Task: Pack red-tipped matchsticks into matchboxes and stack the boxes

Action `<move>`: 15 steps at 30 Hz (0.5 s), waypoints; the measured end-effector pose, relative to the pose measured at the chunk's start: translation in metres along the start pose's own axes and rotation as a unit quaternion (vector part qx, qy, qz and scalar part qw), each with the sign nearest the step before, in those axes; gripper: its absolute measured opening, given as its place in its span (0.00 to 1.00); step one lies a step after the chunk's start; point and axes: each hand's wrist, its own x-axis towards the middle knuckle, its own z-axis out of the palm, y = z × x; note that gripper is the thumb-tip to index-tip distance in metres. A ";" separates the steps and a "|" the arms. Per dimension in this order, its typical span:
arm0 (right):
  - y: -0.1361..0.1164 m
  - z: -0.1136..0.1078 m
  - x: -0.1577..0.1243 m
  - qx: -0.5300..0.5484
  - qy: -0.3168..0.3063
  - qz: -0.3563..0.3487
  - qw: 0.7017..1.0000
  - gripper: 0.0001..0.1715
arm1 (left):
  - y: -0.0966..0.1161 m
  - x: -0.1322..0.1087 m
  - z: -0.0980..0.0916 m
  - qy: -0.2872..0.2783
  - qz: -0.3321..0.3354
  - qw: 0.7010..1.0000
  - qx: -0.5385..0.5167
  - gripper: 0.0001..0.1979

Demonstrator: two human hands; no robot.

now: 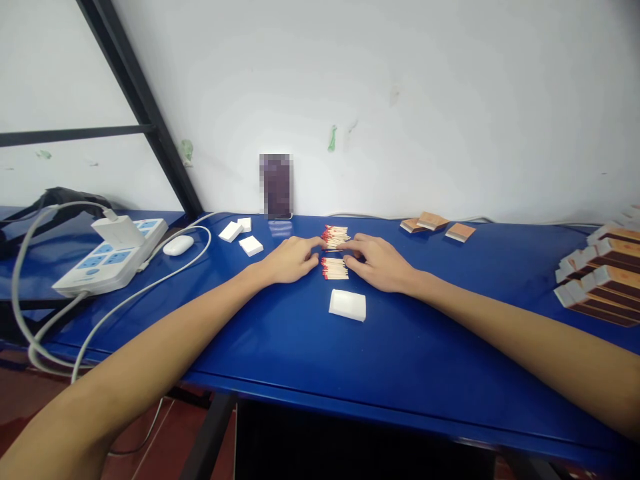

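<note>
Two groups of red-headed matches lie on the blue table between my hands. At the far matches (337,237), the pile is looser. My left hand (293,260) rests at the red-headed end, its index fingertip touching or very near them, thumb apart from the index finger. From the other side my right hand (383,263) reaches its index fingertip to the plain ends, its thumb beside the near matches (335,269), which lie in a flatter row. Neither hand grips a match that I can make out. A white matchbox tray (348,305) lies just in front of the near row.
Several white trays (251,246) lie at left, near a phone (277,187) leaning on the wall. Wood-coloured matchbox sleeves (460,232) sit at back right; stacked matchboxes (610,283) stand far right. A power strip (113,260), cables and a white case (179,245) occupy the left.
</note>
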 end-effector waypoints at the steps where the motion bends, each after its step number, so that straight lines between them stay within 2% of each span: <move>1: 0.000 0.000 0.000 0.000 -0.001 0.000 1.000 0.22 | 0.000 0.000 0.000 0.000 0.002 1.000 0.001 0.19; 15: -0.002 0.000 0.000 0.009 -0.015 0.014 1.000 0.23 | -0.001 0.000 0.001 -0.003 -0.001 1.000 0.022 0.21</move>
